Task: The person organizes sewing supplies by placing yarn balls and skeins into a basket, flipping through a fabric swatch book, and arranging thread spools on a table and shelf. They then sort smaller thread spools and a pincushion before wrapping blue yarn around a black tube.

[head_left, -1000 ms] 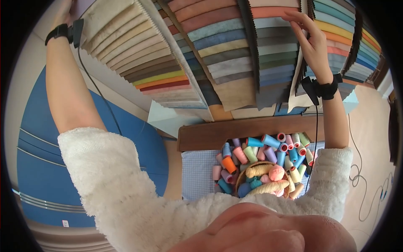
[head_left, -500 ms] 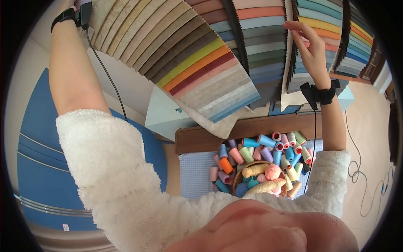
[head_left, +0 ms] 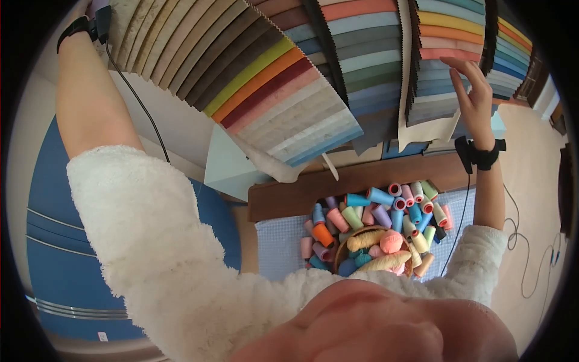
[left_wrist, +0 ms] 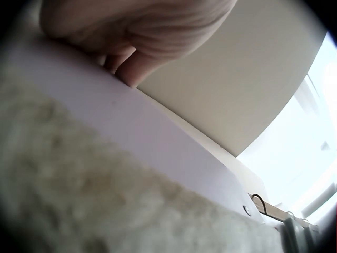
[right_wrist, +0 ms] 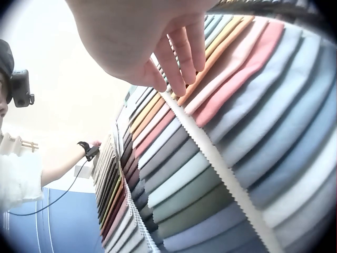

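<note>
My left hand (left_wrist: 152, 26), cut off by the top edge in the head view, grips the top of a beige-and-brown fabric swatch book (head_left: 241, 66). In the left wrist view its fingers bend over the edge of the lilac header board (left_wrist: 158, 132); the thumb is hidden. That book hangs tilted, its zigzag-cut swatches fanned out over its neighbour. My right hand (head_left: 476, 99) is raised in front of a multicoloured swatch book (head_left: 449, 36), fingers loosely bent with nothing held. In the right wrist view the fingertips overlap its orange and pink swatches (right_wrist: 231, 79).
More swatch books (head_left: 368, 60) hang in a row alongside. Below is a wooden ledge (head_left: 356, 176), then a checked cloth (head_left: 274, 241) with thread cones (head_left: 380, 215) and a wicker basket of yarn (head_left: 339, 256). A blue ironing-board-like surface (head_left: 60, 241) stands left; cables (head_left: 518, 241) trail on the floor.
The left swatch book has swung forward and rightward with my left hand, covering part of its neighbour. My right hand sits slightly lower and farther right in the head view, still holding nothing.
</note>
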The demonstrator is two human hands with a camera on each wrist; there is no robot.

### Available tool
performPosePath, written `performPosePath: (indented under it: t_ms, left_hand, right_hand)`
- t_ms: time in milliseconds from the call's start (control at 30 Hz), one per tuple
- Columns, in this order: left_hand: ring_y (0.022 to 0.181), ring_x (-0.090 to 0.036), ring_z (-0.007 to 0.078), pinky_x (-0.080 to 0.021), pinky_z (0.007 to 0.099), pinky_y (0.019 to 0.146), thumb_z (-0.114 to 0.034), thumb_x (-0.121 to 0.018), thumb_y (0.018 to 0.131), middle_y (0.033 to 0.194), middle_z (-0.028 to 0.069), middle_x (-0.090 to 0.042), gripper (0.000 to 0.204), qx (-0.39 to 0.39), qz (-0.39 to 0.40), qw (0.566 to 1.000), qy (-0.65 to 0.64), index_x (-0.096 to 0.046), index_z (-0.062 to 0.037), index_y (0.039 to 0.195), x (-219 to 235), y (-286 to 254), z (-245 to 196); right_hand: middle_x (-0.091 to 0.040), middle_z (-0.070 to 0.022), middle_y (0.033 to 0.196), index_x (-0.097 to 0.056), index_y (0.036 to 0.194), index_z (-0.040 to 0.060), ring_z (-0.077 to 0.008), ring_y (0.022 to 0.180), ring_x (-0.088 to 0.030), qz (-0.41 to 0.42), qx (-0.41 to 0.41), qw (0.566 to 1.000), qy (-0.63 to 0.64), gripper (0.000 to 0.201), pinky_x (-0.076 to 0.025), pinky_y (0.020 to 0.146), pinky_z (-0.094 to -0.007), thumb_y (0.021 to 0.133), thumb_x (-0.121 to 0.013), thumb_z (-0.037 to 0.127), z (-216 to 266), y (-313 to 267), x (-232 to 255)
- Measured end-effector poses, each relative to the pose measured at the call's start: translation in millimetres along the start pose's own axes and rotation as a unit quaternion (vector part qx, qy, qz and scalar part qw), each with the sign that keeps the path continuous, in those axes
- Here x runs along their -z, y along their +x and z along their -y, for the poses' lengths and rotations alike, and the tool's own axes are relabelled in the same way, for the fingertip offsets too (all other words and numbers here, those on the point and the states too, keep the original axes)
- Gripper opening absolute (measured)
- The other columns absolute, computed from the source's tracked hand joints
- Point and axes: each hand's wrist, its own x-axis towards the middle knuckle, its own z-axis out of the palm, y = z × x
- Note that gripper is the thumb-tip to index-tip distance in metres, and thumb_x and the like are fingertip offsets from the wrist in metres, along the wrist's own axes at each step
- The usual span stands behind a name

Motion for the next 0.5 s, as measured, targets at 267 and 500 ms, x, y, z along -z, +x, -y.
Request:
performPosePath:
  t_ms: [267, 500]
  left_hand:
    - [0.092, -0.063, 0.0359, -0.051, 0.0484, 0.086, -0.03, -0.063, 0.091, 0.1, 0.0235, -0.067, 0.034, -0.025, -0.019, 0.999, 0.02, -0.063, 0.0026, 0.1, -11.6, 9.2, 5.2]
    - [0.088, -0.063, 0.0368, -0.051, 0.0493, 0.084, -0.029, -0.062, 0.091, 0.095, 0.0244, -0.067, 0.033, -0.044, -0.033, 0.998, 0.028, -0.064, 0.0037, 0.094, -19.4, 14.9, 1.7]
  right_hand:
    - [-0.072, -0.008, 0.109, -0.069, 0.116, 0.004, -0.0182, 0.1, -0.066, 0.029, -0.093, 0.995, 0.017, 0.02, -0.05, 0.088, -0.0287, 0.1, -0.058, 0.008, -12.9, -33.9, 15.6]
    - [-0.062, -0.0137, 0.135, -0.054, 0.14, 0.0096, -0.0268, 0.118, -0.063, -0.003, 0.096, 0.962, 0.255, 0.037, -0.049, 0.102, -0.0369, 0.102, -0.051, 0.007, 78.4, 9.5, 76.5]
